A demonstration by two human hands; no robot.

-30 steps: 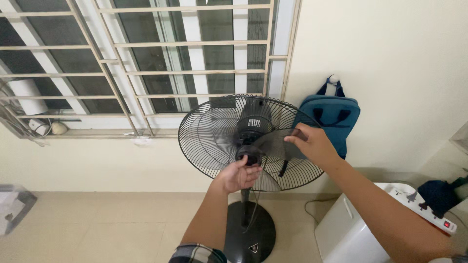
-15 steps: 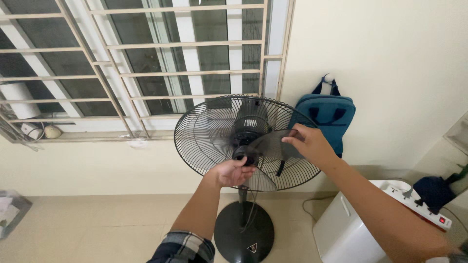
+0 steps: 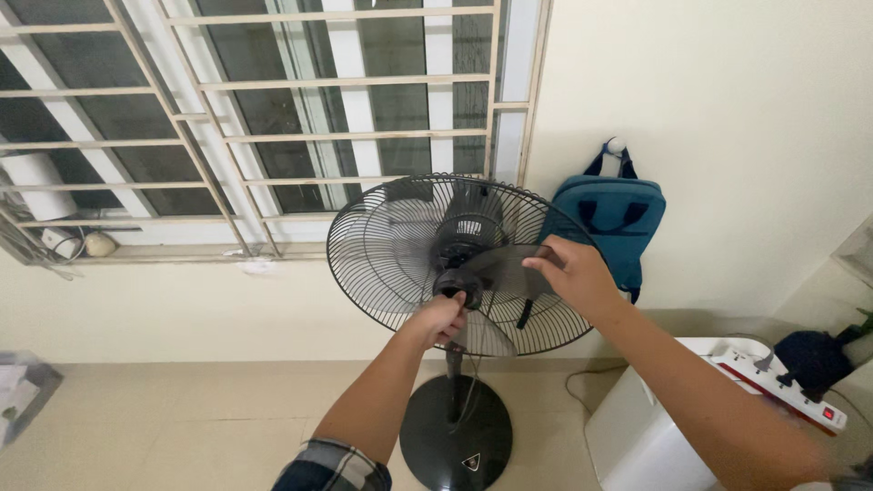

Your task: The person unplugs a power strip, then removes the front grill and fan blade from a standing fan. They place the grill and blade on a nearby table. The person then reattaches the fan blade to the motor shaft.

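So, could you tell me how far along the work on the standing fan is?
Done: the front guard is off, leaving the rear grille on the fan. In hand: the left hand grips the hub cap while the right hand holds a blade. Left: the blades are not yet off the shaft.

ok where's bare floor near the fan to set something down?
Bare floor tiles lie left of the fan base, as far as the clear bin at the left edge. It is crowded to the right: the white box with a power strip on top, and a cable on the floor. Both hands are at the blades.
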